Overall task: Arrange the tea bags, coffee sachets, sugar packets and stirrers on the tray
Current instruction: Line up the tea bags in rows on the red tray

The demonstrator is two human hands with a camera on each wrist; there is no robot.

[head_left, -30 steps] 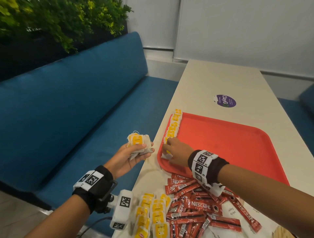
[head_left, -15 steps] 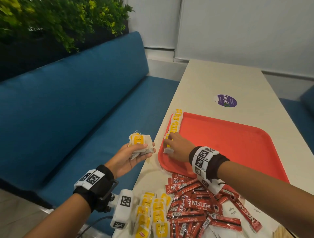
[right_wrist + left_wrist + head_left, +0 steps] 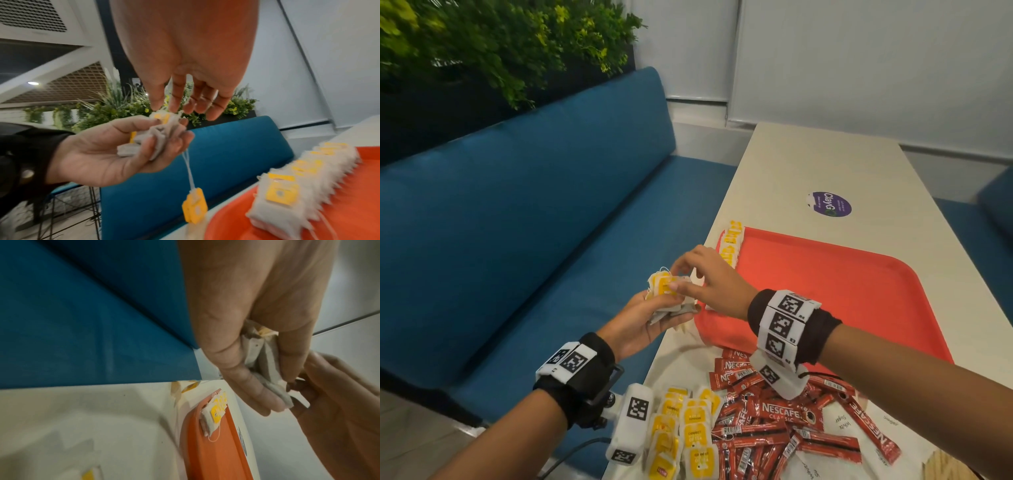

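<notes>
My left hand [image 3: 643, 325] is palm-up beside the table's left edge and grips a bunch of tea bags [image 3: 666, 291] with yellow tags. My right hand [image 3: 709, 284] has reached over to it, and its thumb and forefinger pinch the top tea bag [image 3: 162, 116]. One yellow tag [image 3: 194, 209] dangles on its string below the bunch. A row of tea bags [image 3: 731, 245] lines the left rim of the red tray [image 3: 842, 291]. Loose tea bags [image 3: 688, 431], red coffee sachets [image 3: 774, 414] and white sugar packets [image 3: 842, 425] lie on the table in front of the tray.
A blue bench [image 3: 534, 222] runs along the left of the pale table [image 3: 825, 161]. A purple sticker [image 3: 831, 204] lies beyond the tray. Green plants [image 3: 500, 44] stand behind the bench. Something wooden [image 3: 945, 467] shows at the bottom right corner.
My right hand has left the row on the tray and moved left to the bunch in my left hand, which has shifted slightly towards the table.
</notes>
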